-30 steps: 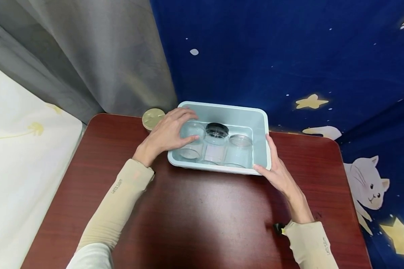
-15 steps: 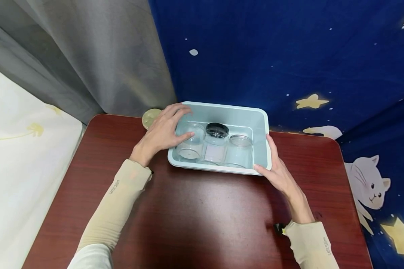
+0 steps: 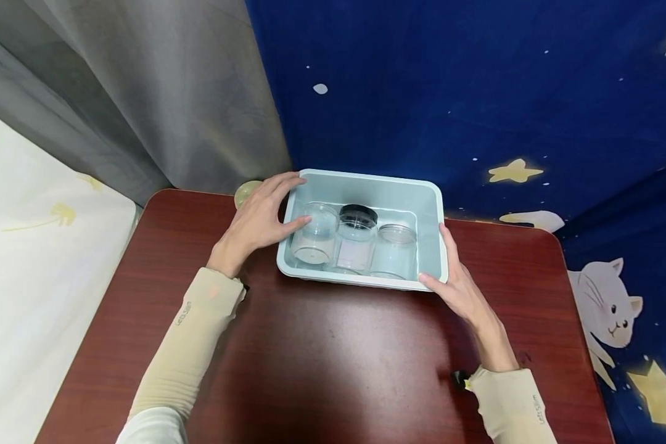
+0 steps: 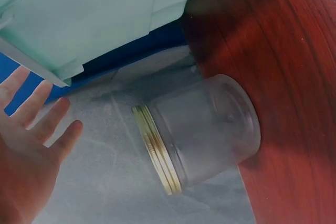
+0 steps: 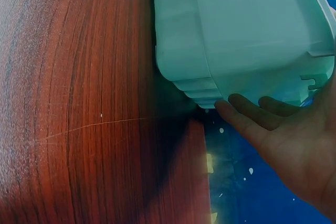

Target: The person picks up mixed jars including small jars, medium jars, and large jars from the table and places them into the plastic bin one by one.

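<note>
A pale blue plastic bin [image 3: 366, 176] stands at the back of the table. Three clear jars lie inside: one at the left [image 3: 313, 250], a black-lidded jar [image 3: 358, 216] in the middle and a jar with a silvery lid [image 3: 395, 253] at the right. My left hand [image 3: 258, 216] is at the bin's left rim, fingers spread and relaxed, thumb reaching over the left jar. At the front right corner my right hand [image 3: 460, 287] holds the bin, thumb on the rim, fingers [image 5: 249, 124] against the outer wall.
A clear jar with a gold lid [image 4: 157, 150] stands near the table's back left edge, partly behind my left hand in the head view. Behind the red-brown table [image 3: 333, 357] hang a grey curtain [image 3: 200, 111] and a dark blue one [image 3: 399, 80].
My left hand has drawn leftward from over the left jar to the bin's left rim, covering more of the gold-lidded jar. The right hand and the bin stay nearly where they were.
</note>
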